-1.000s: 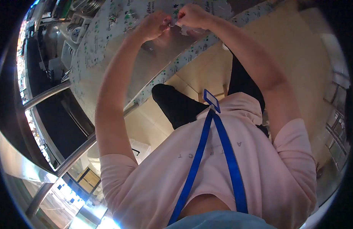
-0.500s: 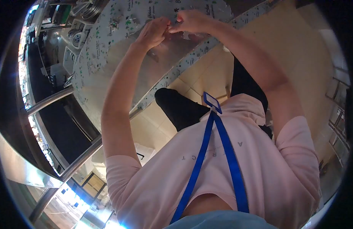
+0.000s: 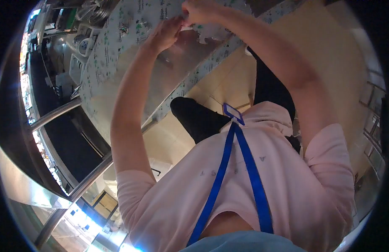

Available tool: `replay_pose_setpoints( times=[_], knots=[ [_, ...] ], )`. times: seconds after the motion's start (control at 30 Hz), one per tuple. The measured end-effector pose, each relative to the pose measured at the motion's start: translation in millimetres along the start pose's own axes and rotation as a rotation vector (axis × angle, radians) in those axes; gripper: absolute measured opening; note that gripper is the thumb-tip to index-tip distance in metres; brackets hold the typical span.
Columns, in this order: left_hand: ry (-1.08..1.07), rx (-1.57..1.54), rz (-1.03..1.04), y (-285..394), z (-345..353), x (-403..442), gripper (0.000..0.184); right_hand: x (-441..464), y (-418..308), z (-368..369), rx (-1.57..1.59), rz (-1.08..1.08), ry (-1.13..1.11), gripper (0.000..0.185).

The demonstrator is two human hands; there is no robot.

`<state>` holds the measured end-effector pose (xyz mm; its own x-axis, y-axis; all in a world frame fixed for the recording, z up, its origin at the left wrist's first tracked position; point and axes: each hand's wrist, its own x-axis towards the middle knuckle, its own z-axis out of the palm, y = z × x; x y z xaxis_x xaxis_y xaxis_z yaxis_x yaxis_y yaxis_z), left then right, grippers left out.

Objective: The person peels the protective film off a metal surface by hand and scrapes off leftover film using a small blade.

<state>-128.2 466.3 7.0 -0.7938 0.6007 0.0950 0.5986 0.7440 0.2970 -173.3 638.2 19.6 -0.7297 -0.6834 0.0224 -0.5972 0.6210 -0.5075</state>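
Note:
A tabletop is covered in grey printed protective film (image 3: 112, 52) with small green and dark marks. Toward the front the film is torn back, and a smooth, shiny bare surface (image 3: 184, 63) shows below a ragged edge. My left hand (image 3: 167, 34) is closed over this bare patch, fingertips pinched by a small whitish bit of film. Just beyond it my right hand (image 3: 199, 11) is closed too, its fingers curled toward the left fingertips at the film's torn part. The exact grip of both hands is partly hidden by the fingers.
A printed strip (image 3: 211, 59) runs along the table's front edge. White baskets (image 3: 83, 40) and coiled wire-like items (image 3: 95, 10) stand at the upper left. Metal rails (image 3: 55, 113) cross on the left. A metal rack (image 3: 373, 122) is at far right.
My right hand has moved up and slightly left, away from me. My left hand has shifted slightly. More of the ragged film edge and bare surface shows beneath the right hand.

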Motion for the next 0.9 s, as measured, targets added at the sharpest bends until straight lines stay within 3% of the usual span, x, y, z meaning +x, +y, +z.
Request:
replay_pose_setpoints(
  times=[0.07,0.17,0.33,0.47,0.57,0.67,0.77,0.87,0.9],
  knots=[
    [0.007,-0.005,0.01,1,-3,6,0.018,1,-15,-9,-0.152,0.004,-0.091,0.032],
    [0.024,-0.094,0.004,-5,-2,4,0.018,16,1,32,-0.106,-0.109,-0.083,0.038],
    [0.08,-0.084,-0.107,-6,-7,4,0.017,24,8,37,-0.086,-0.092,0.029,0.041],
    [0.084,-0.021,-0.073,-7,-18,12,0.017,39,4,34,0.079,0.142,-0.146,0.024],
    [0.096,-0.019,-0.069,-7,-23,14,0.019,39,0,25,0.02,0.182,-0.024,0.025],
    [0.096,-0.068,-0.058,-26,-22,19,0.016,38,-9,-13,-0.001,0.067,-0.29,0.025],
    [0.123,-0.125,-0.053,-44,-14,20,0.016,54,1,11,-0.098,-0.004,0.095,0.036],
    [0.087,-0.338,-0.154,-46,-14,20,0.017,53,9,20,-0.239,-0.153,0.335,0.031],
    [0.105,-0.459,-0.172,-40,-11,14,0.018,57,11,18,-0.216,-0.149,0.226,0.031]
  ],
)
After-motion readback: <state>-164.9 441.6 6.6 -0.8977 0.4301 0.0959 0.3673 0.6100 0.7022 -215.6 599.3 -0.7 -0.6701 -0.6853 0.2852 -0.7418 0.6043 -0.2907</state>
